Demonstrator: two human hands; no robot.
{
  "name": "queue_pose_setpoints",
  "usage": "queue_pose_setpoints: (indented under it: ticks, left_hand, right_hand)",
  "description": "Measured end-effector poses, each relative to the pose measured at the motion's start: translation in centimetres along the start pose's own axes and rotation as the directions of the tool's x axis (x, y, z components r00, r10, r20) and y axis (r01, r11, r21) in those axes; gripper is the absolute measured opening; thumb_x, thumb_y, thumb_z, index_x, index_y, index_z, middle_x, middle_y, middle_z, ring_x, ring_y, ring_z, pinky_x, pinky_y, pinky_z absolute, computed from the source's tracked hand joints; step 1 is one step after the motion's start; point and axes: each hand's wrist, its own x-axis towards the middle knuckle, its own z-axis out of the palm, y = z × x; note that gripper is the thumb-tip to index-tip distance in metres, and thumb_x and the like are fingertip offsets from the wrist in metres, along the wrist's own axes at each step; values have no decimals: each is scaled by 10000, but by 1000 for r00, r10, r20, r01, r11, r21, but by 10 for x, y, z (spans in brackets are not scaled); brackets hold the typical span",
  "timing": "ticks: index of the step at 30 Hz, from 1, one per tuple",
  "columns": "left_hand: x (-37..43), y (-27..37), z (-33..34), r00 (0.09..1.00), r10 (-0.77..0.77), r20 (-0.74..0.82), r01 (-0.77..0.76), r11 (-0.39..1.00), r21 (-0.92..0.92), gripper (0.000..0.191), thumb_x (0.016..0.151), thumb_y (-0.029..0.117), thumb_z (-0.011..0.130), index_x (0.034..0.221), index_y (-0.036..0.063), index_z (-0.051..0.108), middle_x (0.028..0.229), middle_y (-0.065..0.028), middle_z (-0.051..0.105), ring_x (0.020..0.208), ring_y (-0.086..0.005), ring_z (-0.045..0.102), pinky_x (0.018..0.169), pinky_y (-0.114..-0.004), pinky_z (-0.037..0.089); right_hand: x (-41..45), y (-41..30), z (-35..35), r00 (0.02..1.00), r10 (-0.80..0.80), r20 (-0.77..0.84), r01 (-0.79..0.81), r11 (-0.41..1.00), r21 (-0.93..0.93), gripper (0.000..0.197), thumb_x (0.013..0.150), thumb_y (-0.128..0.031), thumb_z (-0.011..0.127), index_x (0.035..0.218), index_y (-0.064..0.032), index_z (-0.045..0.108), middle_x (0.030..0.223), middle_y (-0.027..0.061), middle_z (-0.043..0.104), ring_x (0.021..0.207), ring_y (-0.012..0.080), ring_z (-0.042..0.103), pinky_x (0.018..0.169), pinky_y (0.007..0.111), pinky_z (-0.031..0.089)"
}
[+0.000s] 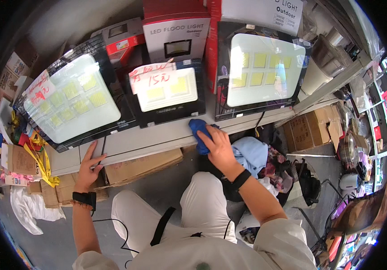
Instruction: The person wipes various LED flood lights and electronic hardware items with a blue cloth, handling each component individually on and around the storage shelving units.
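My right hand presses a bunched blue cloth onto the front edge of a pale shelf, just below the gap between the middle and right floodlights. My left hand rests on the same edge near a dark cable, its fingers spread and holding nothing. Three LED floodlights stand on the shelf: a large one at left with a handwritten paper tag, a smaller one in the middle, also tagged, and a large one at right.
Floodlight cartons stand behind the lights. Under the shelf lie flattened cardboard and, further right, a light-blue cloth and an open cardboard box. Yellow straps hang at left. A metal pot stands at upper right.
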Motion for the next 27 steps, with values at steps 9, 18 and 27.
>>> queue_pose_setpoints:
  ticks: [9, 18, 27]
  left_hand:
    - [1, 19, 9, 990, -135, -52, 138, 987, 78, 618, 642, -182, 625, 1153, 158, 707, 1504, -158, 369, 1418, -339, 299, 1146, -360, 262]
    - [-3, 26, 15, 994, -70, -90, 93, 951, 293, 504, 765, -132, 567, 1181, 127, 684, 1462, -173, 413, 1374, -365, 364, 1130, -393, 287]
    - [-2, 28, 25, 987, -92, -132, 123, 960, 253, 509, 788, -144, 521, 1198, 116, 674, 1472, -177, 405, 1387, -350, 353, 1137, -378, 270]
  right_hand:
    - [-21, 43, -14, 997, 64, -38, -63, 998, 27, 767, 568, 68, 655, 1307, -86, 523, 1342, 188, 464, 1209, 358, 464, 1015, 470, 356]
    - [-11, 18, -8, 1000, -8, -21, 9, 998, 56, 644, 626, 18, 642, 1261, -50, 558, 1353, 207, 466, 1207, 361, 464, 1025, 478, 350]
    - [-23, 45, -63, 971, 223, -88, -197, 951, 239, 717, 553, 91, 589, 1255, -52, 562, 1296, 191, 515, 1172, 370, 478, 1009, 448, 362]
